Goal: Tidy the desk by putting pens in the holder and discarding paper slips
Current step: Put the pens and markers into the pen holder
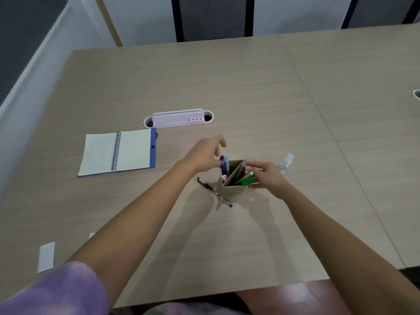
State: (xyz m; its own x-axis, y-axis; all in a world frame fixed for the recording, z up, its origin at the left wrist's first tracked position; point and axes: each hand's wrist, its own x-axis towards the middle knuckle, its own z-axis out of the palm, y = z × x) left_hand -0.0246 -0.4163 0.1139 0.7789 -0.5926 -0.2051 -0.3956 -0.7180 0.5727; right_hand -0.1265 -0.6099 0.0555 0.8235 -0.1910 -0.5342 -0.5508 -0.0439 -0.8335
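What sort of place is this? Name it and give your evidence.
Probably an office or meeting room. A wide wood-grain desk has a cable grommet built into its top, a mesh-backed office chair stands at the far side, and an open spiral notebook lies near a cardboard pen holder.

Both bare forearms are reaching forward, converging toward the middle. The left hand (204, 155) is hovering with fingers loosely curled and parted, palm down. The right hand (266, 176) is pinching, fingers pointing left.
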